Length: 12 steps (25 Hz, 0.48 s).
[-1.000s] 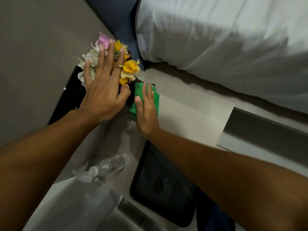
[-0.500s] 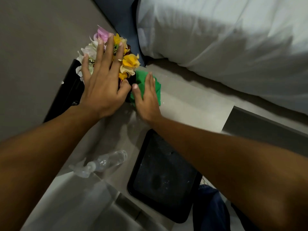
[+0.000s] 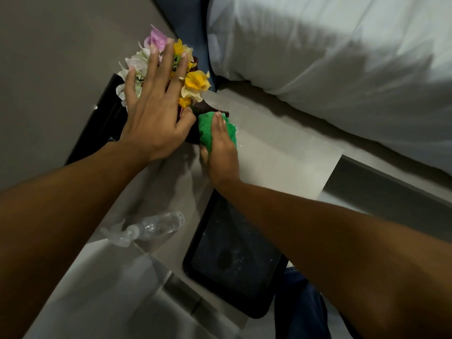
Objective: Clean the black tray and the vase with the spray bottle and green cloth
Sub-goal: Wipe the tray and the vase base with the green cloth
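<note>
Vase [image 3: 205, 111] at 11 o'clock on the table [image 3: 281, 152], dark, glossy, mostly hidden under the flowers [image 3: 195, 81] and both hands. Since half a second ago the cloth [image 3: 208, 130] has slid from the vase's far side down to its near right flank, right hand [image 3: 220, 148] dragged back with it; so a wipe stroke is under way, vase cleaning in progress, not done by my read. Right hand closed over the bunched cloth, pressing it to the vase. Left hand [image 3: 154, 118] flat, fingers spread, not gripping, palm resting on the flowers and vase top, same spot as before, steadying it. Cloth is green, nubby microfibre, crumpled. Flowers look fabric, thin yellow, white, pink petals. Tray [image 3: 234, 260] at 6 o'clock, black, rounded rectangle with raised rim, speckled with droplets or dust, likely unwiped. Bottle [image 3: 146, 228] at 7 o'clock, clear plastic, lying on its side, well apart from the vase. Table matte grey, smooth. White pillow [image 3: 330, 57] at 1 o'clock
</note>
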Tool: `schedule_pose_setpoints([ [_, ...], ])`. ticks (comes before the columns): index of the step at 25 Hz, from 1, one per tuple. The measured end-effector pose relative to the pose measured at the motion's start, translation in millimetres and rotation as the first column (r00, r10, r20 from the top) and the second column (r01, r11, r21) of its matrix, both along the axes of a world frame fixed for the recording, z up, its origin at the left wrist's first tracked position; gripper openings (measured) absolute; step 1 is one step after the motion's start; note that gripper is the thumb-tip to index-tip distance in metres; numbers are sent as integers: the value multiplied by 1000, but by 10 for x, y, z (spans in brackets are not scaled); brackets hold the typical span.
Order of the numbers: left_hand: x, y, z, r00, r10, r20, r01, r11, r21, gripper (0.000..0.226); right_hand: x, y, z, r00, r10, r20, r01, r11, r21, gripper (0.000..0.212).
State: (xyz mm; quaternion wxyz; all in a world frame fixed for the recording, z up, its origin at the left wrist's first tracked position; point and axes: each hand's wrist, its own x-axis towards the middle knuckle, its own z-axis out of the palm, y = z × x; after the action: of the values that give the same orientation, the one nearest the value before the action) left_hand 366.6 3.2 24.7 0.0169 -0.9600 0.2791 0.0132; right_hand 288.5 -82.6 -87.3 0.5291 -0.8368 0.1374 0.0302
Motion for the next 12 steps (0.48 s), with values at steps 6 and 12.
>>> schedule_pose_setpoints([
  [6, -1, 30, 13, 1000, 6, 17, -6, 999, 31, 78, -382, -285, 230, 985, 160, 59, -162, 986, 40, 75],
  [12, -42, 30, 92, 999, -24, 38, 18, 992, 128, 73, -1433, -313, 355, 747, 646, 157, -598, 756, -267, 81],
])
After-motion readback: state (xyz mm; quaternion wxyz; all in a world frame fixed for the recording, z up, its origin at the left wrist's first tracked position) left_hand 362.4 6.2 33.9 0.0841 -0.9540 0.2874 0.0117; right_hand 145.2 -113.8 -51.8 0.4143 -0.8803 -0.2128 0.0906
